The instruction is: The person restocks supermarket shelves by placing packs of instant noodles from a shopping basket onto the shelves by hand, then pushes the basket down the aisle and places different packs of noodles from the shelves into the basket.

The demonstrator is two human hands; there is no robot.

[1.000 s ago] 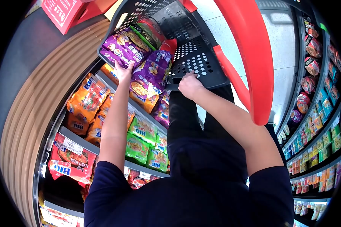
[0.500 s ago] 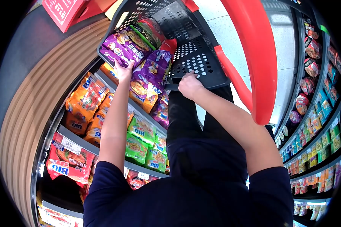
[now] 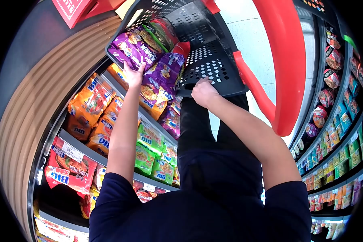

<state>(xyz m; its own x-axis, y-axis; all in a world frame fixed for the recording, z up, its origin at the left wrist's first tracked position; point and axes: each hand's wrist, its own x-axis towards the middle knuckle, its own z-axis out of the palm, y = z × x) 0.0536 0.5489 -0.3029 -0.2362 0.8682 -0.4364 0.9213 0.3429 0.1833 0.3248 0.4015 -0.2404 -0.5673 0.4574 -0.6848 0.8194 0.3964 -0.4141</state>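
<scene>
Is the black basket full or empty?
Partly full: purple packets lie in the basket, but bare plastic with holes shows beside them.

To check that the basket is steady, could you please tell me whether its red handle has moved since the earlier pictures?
Yes, the red handle has shifted slightly, toward the round tubs at right.

A: Specify the flooring.

B: Pale tiles (image 3: pixel 250 42) with thin joints; surface brightly lit.

A: Specify the furniture.

B: View left: tiered shelving unit (image 3: pixel 93 157) with price labels (image 3: pixel 71 152), bordered by a ribbed wood-tone panel (image 3: pixel 32 121) and dark grey surface (image 3: pixel 24 64). View right: multi-tier shelves (image 3: pixel 330 186).
</scene>
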